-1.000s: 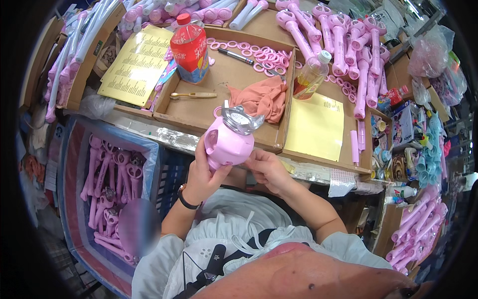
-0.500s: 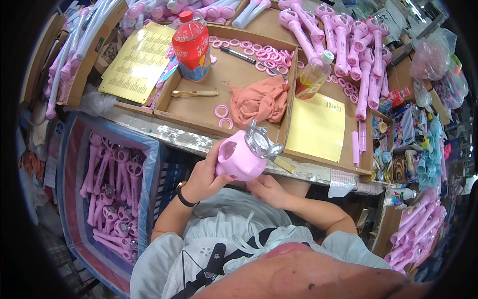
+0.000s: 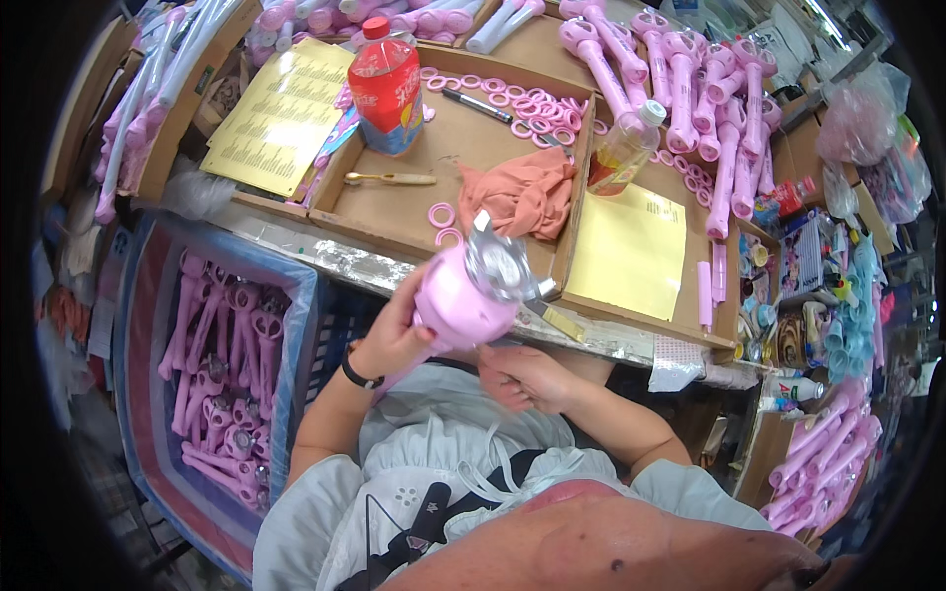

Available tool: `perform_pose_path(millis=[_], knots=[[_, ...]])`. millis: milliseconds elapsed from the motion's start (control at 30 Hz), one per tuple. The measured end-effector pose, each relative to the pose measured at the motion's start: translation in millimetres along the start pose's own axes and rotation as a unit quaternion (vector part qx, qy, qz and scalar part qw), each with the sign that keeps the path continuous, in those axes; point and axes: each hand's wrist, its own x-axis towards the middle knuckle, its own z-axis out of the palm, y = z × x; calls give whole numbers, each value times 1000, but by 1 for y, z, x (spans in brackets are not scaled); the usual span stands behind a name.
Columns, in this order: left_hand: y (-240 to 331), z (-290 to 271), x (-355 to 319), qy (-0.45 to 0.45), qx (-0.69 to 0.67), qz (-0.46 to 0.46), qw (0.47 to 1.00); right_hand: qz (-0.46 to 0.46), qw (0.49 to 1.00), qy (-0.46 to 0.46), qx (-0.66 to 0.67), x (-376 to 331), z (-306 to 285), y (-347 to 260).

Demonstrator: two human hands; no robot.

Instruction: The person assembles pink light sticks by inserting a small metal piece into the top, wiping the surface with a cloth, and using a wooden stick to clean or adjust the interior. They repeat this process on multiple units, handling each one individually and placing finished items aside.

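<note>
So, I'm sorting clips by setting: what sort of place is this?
Probably an assembly workshop: a crate of pink wands, pink rings in a cardboard tray, and a pink piece in the left hand.

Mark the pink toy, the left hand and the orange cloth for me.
Pink toy (image 3: 463, 307), head view: its rounded body.
Left hand (image 3: 393, 335), head view: middle of the hand.
Orange cloth (image 3: 517, 194), head view: middle of the folds.

your left hand (image 3: 394, 333) has rotated the pink wand (image 3: 461, 305), turning its side opening out of sight; more of your right hand's (image 3: 530, 378) fingers now show.
</note>
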Motion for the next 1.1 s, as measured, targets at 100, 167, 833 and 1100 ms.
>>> perform_pose_path(millis=[100, 167, 833, 1100], knots=[[24, -12, 35, 19, -165, 10, 986, -289, 886, 155, -327, 17, 2, 5], [37, -15, 61, 22, -280, 15, 960, -373, 800, 187, -431, 34, 4, 15], [-9, 49, 40, 177, -294, -121, 931, -393, 828, 292, -272, 52, -31, 89], [-4, 21, 63, 203, -292, 0, 934, -377, 838, 231, -319, 43, -31, 99]])
